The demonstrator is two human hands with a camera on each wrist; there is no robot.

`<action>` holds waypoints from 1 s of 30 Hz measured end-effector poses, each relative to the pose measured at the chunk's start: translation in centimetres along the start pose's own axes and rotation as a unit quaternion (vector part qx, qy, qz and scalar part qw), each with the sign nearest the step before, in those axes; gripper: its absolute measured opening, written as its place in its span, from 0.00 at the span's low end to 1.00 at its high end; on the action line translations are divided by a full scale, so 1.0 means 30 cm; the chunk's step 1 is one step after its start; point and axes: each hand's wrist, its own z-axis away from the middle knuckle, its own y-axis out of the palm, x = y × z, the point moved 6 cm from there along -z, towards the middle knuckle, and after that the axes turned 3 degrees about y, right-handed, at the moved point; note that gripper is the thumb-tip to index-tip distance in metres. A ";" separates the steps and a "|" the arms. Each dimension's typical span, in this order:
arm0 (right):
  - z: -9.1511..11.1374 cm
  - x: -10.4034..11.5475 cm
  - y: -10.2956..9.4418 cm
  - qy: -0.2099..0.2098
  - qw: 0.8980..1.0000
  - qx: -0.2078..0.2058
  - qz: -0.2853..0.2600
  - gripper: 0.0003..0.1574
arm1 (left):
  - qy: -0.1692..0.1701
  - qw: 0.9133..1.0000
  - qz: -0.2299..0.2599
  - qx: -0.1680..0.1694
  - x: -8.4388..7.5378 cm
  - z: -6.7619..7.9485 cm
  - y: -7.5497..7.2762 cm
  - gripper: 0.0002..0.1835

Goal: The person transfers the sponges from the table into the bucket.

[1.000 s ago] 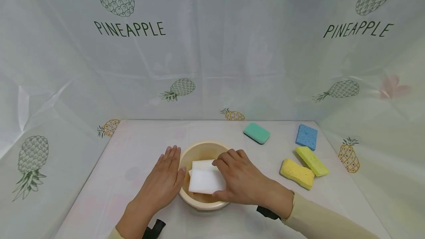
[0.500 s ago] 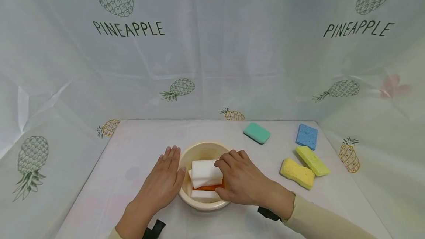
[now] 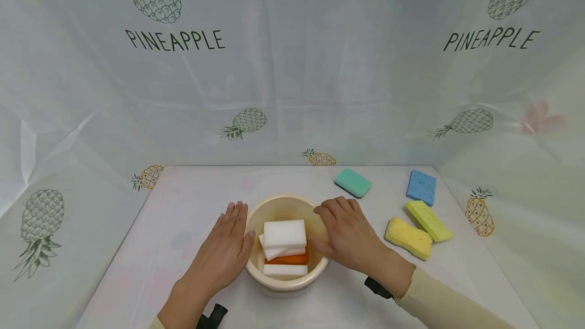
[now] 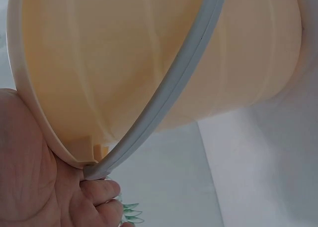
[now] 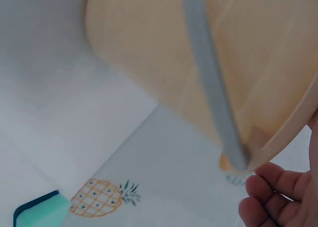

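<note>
A cream plastic bucket [image 3: 279, 202] stands in the middle of the table, its grey handle [image 4: 174, 83] hanging down the side in both wrist views. Inside lie several white foam blocks [image 3: 284, 234], stacked, with an orange piece [image 3: 287, 259] showing between them. My left hand [image 3: 224, 248] rests against the left side of the rim, fingers straight and together. Over the right side of the rim is my right hand [image 3: 349, 232], fingers loosely bent and holding nothing. Its fingertips [image 5: 256, 187] are right by the handle's pivot in the right wrist view.
A green sponge [image 3: 353, 183] lies behind the bucket to the right. Farther right are a blue sponge [image 3: 421, 187], a lime-yellow sponge [image 3: 429, 221] and a yellow sponge [image 3: 409, 238], the last two overlapping in view. A pineapple-print sheet [image 3: 292, 65] hangs behind the table.
My right hand has let go of a white foam block, which now lies on the stack in the bucket, and has moved right to the rim. The left hand has stayed in place.
</note>
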 end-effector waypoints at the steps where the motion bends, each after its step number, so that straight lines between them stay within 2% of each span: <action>1: 0.003 -0.012 -0.003 0.003 1.000 -0.012 -0.002 0.27 | 0.001 1.000 -0.001 0.000 0.000 0.000 0.000 0.36; 6: 0.025 -0.085 -0.012 0.022 0.998 -0.054 -0.004 0.29 | 0.004 1.000 -0.001 -0.003 -0.001 0.000 0.000 0.35; 16: 0.110 -0.283 0.002 0.106 0.991 -0.066 0.049 0.32 | 0.000 1.000 0.001 0.001 -0.002 0.000 0.000 0.36; 24: 0.238 -0.439 0.038 0.147 0.985 -0.054 0.075 0.32 | -0.003 1.000 0.003 0.005 0.003 0.003 0.005 0.36; 30: 0.341 -0.551 0.043 0.206 0.974 -0.010 0.092 0.34 | -0.004 1.000 0.003 0.007 0.003 0.004 0.004 0.36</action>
